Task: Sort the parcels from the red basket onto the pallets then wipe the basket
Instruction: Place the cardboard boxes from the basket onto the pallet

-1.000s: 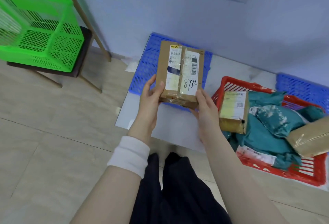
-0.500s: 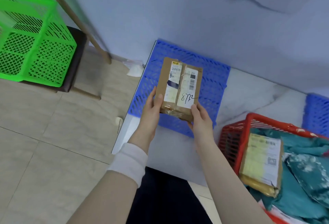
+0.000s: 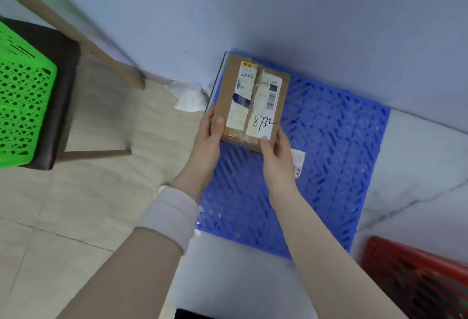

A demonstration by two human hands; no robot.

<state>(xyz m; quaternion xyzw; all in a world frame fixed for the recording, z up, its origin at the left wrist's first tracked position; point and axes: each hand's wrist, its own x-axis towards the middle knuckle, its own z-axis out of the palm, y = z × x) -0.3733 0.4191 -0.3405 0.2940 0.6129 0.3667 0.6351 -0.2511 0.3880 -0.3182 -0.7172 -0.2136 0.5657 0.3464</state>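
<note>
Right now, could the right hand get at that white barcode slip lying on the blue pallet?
Probably yes, but not freely: the white slip lies on the blue pallet beside the right hand with nothing between them, yet that hand, like the left hand, is holding the cardboard parcel.

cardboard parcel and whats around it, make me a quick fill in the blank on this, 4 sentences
1. The cardboard parcel bears the handwritten number ____.
2. The left hand and the right hand grip it over a pallet coloured ____.
3. The basket at the lower right is coloured ____.
4. The white wristband is worn on the ____ arm.

Missing words: 8732; blue; red; left.
</note>
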